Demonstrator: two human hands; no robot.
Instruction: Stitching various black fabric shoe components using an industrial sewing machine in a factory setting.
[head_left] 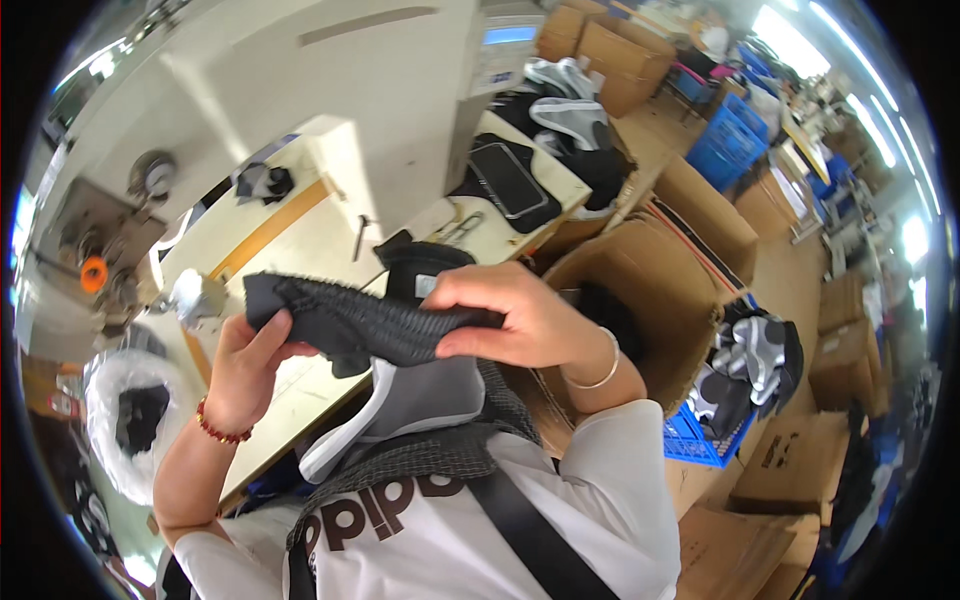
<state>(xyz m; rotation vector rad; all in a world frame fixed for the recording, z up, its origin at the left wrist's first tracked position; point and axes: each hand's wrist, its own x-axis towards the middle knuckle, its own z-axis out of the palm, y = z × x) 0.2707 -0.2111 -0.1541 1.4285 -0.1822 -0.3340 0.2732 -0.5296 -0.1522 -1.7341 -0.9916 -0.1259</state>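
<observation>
A black fabric piece [365, 315] with a ribbed, ruffled edge stretches between my two hands above the table edge. My left hand [245, 365] pinches its left end, thumb on top. At the other end, my right hand [515, 315] grips it between thumb and fingers. Just behind it is another black piece [410, 262] with a small white label, partly covered by the held one. Below my hands a grey panel with a white border [425, 400] rests against my lap. What exact article the black fabric belongs to, I cannot tell.
A large sewing machine [400, 110] rises over the pale worktable [290, 385]. A white-lined bin [105, 425] stands left. To the right are an open cardboard box [655, 275] and a blue crate [690, 440] with grey and black pieces. Scissors [462, 228] lie near a black panel [510, 180].
</observation>
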